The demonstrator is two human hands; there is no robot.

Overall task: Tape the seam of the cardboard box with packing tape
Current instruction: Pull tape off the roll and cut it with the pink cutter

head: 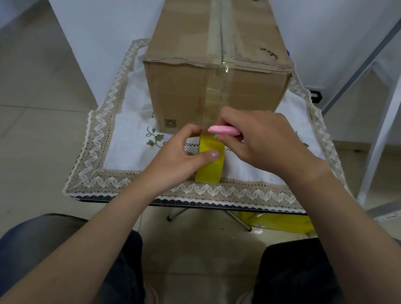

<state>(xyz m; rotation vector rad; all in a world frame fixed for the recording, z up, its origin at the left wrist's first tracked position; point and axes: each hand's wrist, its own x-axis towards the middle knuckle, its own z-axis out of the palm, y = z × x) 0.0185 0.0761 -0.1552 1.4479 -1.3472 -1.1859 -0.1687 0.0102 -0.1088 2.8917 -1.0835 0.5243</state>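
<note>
Fingers (212, 154) of the left hand (179, 159) grip the yellow tape roll (209, 170), keeping the strip taut; right hand (256, 142) closes on a pink cutter (223, 130) at the roll's 12 o'clock edge. Cardboard box (216, 80) sits on the desk (121, 144), beyond both hands, seam (221, 26) apparently taped.

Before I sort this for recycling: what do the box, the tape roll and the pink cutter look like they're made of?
Cardboard box: matte brown corrugated cardboard, judging by its frayed, dented top edge. Tape roll: glossy yellowish plastic film, with sheen on its surface. Pink cutter: smooth moulded plastic, probably; the right hand hides most of it. The left hand steadies the roll.
</note>
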